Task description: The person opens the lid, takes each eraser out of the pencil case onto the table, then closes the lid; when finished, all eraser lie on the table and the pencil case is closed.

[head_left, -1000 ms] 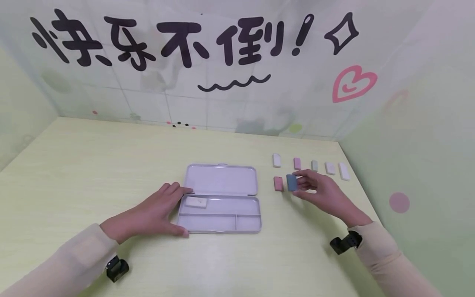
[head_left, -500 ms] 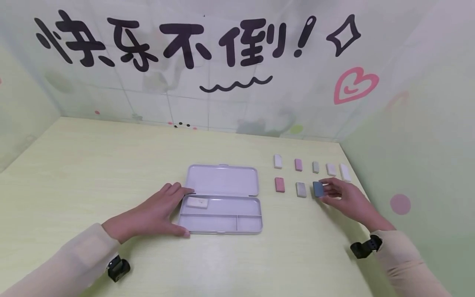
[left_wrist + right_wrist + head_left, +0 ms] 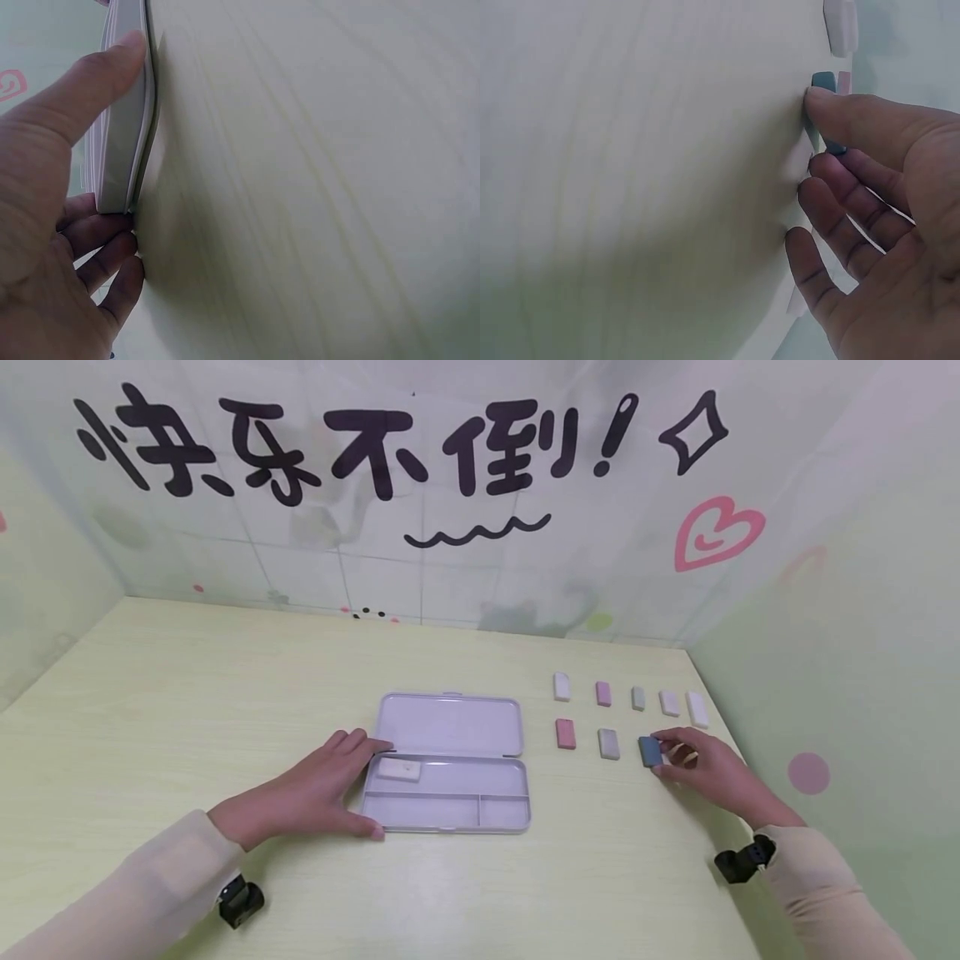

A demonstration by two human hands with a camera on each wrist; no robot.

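A lilac pencil case lies with its lid folded back on the table. My left hand holds its left end, thumb at the front edge and index finger near the hinge; in the left wrist view the thumb presses the case's side. A white eraser lies in the long rear compartment. At the right, my right hand pinches a blue eraser between thumb and index finger, at the table surface. The right wrist view shows the blue eraser partly hidden behind the thumb.
Left of the right hand lie a pink eraser and a grey eraser. Behind them runs a row of several erasers, including a white one and a mauve one. Walls stand behind and at the right.
My right hand has carried the blue eraser to the right, past the grey eraser it was hiding, then lowered it to the table. The left hand and the case have stayed put.
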